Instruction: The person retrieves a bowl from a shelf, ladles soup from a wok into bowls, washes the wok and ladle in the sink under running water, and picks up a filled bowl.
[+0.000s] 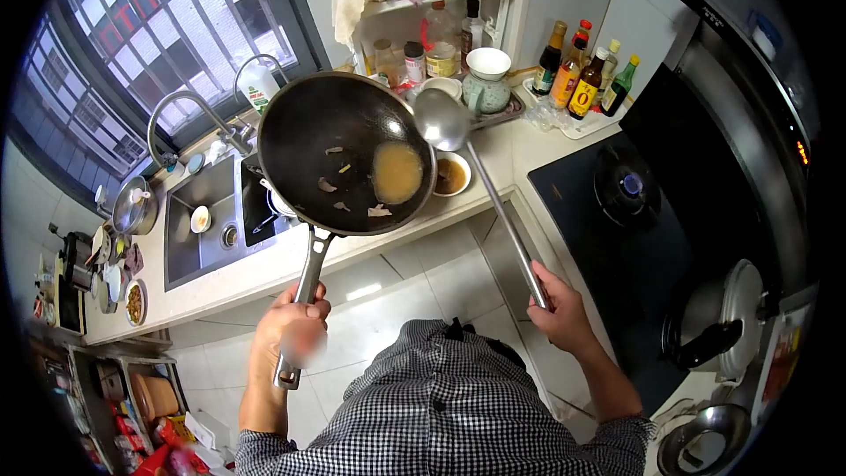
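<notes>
My left hand point(291, 326) is closed around the metal handle of a dark wok point(300, 137), held up in front of the counter and tilted to the right. Brown broth point(398, 173) pools at the wok's right side, with a few small meat pieces point(327, 184) stuck on its surface. In my right hand point(564, 313) is the long handle of a steel ladle point(442, 119), its bowl at the wok's right rim. Below the ladle bowl, on the counter, stands a white bowl point(452, 175) with brown liquid, partly hidden by the wok.
A sink point(201, 220) with a small bowl lies left. Sauce bottles point(586, 84) and a green jar point(485, 92) stand at the back. On the right are a black gas stove point(608, 229), its burner showing blue, and a lidded pot point(718, 317). A metal pan point(705, 441) sits lower right.
</notes>
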